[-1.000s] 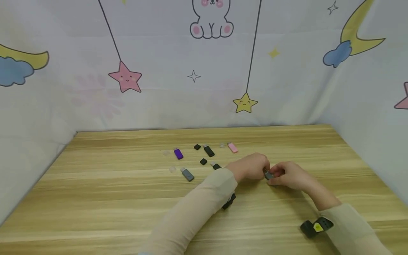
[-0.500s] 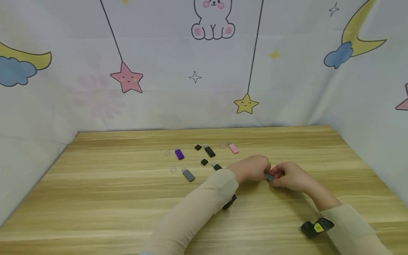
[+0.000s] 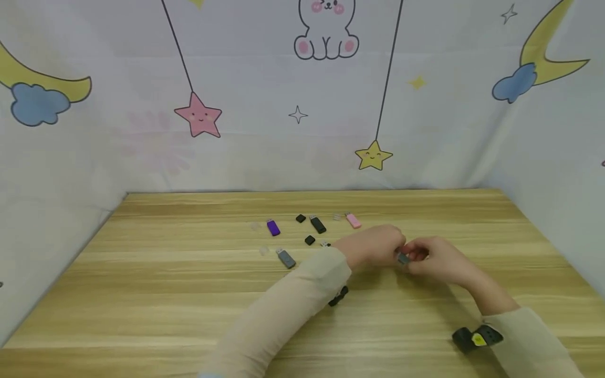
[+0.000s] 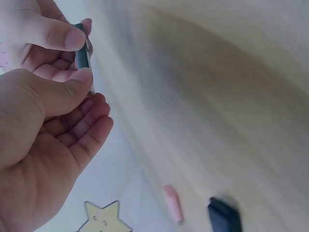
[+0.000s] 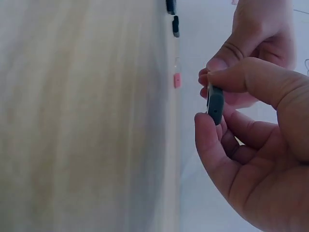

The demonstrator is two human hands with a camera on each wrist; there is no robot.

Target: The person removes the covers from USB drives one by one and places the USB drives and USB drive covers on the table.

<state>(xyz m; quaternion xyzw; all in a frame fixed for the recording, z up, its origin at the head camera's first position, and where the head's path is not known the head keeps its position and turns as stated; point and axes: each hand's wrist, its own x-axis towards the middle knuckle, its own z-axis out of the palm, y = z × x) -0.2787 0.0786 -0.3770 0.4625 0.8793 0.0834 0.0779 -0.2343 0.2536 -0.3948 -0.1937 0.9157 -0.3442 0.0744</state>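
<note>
A dark grey USB stick (image 3: 403, 258) is held up between both hands, right of the table's middle. My right hand (image 3: 439, 262) pinches its body between thumb and fingers. At the stick's other end, where a bit of metal shows in the left wrist view, the thumb and fingers of my left hand (image 4: 48, 130) pinch it. That end is mostly covered by the fingers. The right wrist view gives the closed rear end of the USB stick (image 5: 215, 106), with my left hand (image 5: 263, 43) behind it.
Left of the hands lie a grey USB stick (image 3: 285, 259), a purple one (image 3: 273, 228), a black one (image 3: 318, 224) and a pink one (image 3: 353, 220). Black caps (image 3: 309, 240) and clear caps (image 3: 263, 251) lie near them. My left sleeve (image 3: 293, 299) partly hides another black stick (image 3: 325, 243).
The head view has shifted slightly, so the scene sits further right. Both hands stay together on the grey stick, which has tilted a little. My left arm now covers more of the nearest black stick.
</note>
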